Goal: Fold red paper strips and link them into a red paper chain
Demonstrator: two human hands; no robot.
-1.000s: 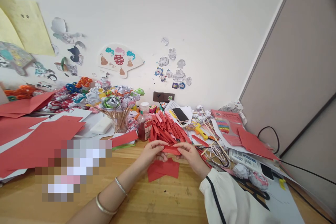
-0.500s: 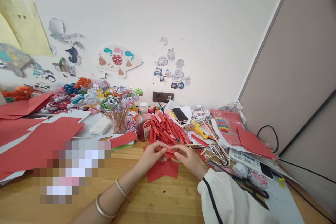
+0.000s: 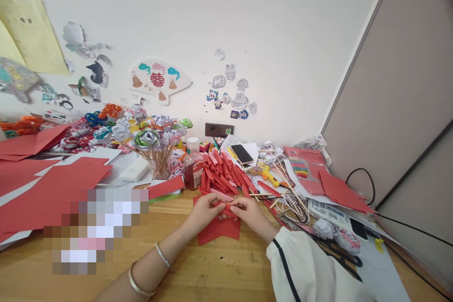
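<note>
Over the front of the wooden table, my left hand (image 3: 206, 211) and my right hand (image 3: 248, 214) face each other with thumbs almost meeting. Both are closed on a small piece of folded red paper (image 3: 228, 210), pinched between thumbs and fingers; its far part is hidden by them. Just beneath lie red paper sheets (image 3: 222, 235), flat on the table. Right behind my fingers rises a heap of folded red paper strips (image 3: 226, 174), some showing a paler pink side.
A bottle of dark red liquid (image 3: 193, 170) and a bunch of paper flowers on sticks (image 3: 155, 139) stand left of the heap. Large red sheets (image 3: 60, 188) cover the left side. A yellow glue gun (image 3: 271, 175), a phone (image 3: 242, 153) and scissors (image 3: 341, 257) lie to the right.
My right hand has moved slightly left, and my thumbs and fingertips have drawn closer together on the red paper. The pile and sheets around them stay the same.
</note>
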